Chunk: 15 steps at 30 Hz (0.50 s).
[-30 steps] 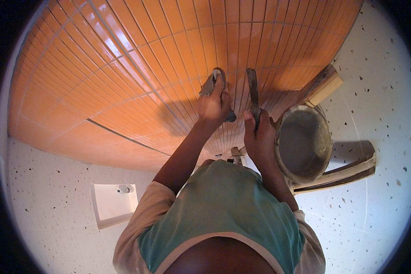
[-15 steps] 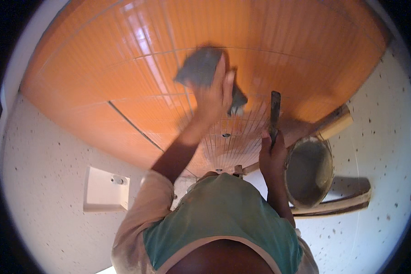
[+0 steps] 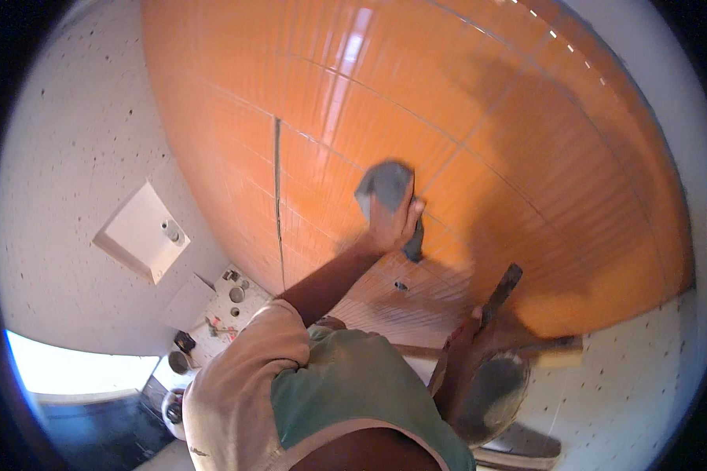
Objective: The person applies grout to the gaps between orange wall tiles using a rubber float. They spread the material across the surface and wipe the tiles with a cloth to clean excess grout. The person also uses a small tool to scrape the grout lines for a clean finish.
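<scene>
– Against the glossy orange tiled wall (image 3: pixel 236 173), well inside its edges?
– A grey cloth (image 3: pixel 386 179), clamped in the fingers of the left hand (image 3: pixel 394 226).
– And the right hand (image 3: pixel 465 331)?
– Fingers clamped on a flat dark tool (image 3: pixel 503 289), toward the wall's lower-right edge.

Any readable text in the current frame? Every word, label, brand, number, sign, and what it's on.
None readable.
Orange tiles, grey cloth in left hand, flat tool in right hand, bucket, green-and-tan shirt: no text visible.
Small containers at lower left: too small to tell whether they carry any.
</scene>
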Available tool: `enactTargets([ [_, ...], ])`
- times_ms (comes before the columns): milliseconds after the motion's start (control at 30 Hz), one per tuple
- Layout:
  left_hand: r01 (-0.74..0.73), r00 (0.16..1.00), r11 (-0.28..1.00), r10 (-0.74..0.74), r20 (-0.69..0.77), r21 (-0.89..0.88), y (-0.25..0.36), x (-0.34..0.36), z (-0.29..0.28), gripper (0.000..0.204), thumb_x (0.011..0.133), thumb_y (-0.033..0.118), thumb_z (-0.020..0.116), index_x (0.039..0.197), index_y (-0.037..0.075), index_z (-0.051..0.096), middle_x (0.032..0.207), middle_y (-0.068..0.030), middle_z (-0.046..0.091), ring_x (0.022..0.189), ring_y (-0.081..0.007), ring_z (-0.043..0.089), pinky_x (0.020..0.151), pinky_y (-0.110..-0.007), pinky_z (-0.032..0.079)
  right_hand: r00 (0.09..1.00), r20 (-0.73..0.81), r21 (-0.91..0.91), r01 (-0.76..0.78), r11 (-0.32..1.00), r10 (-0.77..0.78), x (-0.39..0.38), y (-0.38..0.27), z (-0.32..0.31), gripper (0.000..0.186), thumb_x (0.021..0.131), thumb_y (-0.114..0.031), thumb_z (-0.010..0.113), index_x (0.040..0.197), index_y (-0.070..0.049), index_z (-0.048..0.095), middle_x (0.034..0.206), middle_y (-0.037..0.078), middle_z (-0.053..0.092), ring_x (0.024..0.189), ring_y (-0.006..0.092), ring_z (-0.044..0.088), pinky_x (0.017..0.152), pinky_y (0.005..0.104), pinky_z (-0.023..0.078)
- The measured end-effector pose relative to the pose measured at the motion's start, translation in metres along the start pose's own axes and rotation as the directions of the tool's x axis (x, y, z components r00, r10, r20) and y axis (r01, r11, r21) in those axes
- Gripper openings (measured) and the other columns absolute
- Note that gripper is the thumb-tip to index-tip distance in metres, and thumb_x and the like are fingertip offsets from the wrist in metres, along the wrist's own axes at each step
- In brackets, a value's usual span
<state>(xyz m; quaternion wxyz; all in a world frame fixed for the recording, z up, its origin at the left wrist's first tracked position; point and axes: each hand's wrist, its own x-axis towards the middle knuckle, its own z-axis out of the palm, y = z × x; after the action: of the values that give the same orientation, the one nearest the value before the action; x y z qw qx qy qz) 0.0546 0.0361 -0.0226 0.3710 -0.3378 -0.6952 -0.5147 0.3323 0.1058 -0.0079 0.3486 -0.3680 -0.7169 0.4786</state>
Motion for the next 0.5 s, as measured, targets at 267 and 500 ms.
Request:
enactTargets([
  [267, 0.202, 0.880, 0.972, -0.128, -0.457, 0.119, -0.082, 0.160, -0.087, 0.062, 0.099, 0.040, 0.036, 0.141, -0.005, 0.031, 0.133, -0.0284, 0.045, 0.122, -0.0405, 0.044, 0.100, -0.048, 0.033, 0.998, 0.052, -0.016, 0.018, 1.000, -0.017, -0.006, -0.018, 0.015, 0.027, 0.095, -0.031, 0.051, 0.105, -0.006, 0.047, 0.067, -0.002, 0.041, 0.054, 0.0077, 0.040, 0.047, 0.0250, 0.035],
  [500, 0.626, 0.435, 0.657, -0.742, -0.511, -0.420, -0.157, -0.027, -0.023, 0.058, 0.101, 0.037, 0.033, 0.139, -0.007, 0.033, 0.148, -0.0243, 0.028, 0.139, -0.0370, 0.023, 0.115, -0.041, 0.015, 0.998, 0.062, 0.009, 0.024, 1.000, -0.024, 0.000, -0.017, 0.024, 0.022, 0.097, -0.028, 0.047, 0.093, -0.007, 0.044, 0.060, -0.001, 0.041, 0.046, 0.0079, 0.040, 0.041, 0.0249, 0.034],
])
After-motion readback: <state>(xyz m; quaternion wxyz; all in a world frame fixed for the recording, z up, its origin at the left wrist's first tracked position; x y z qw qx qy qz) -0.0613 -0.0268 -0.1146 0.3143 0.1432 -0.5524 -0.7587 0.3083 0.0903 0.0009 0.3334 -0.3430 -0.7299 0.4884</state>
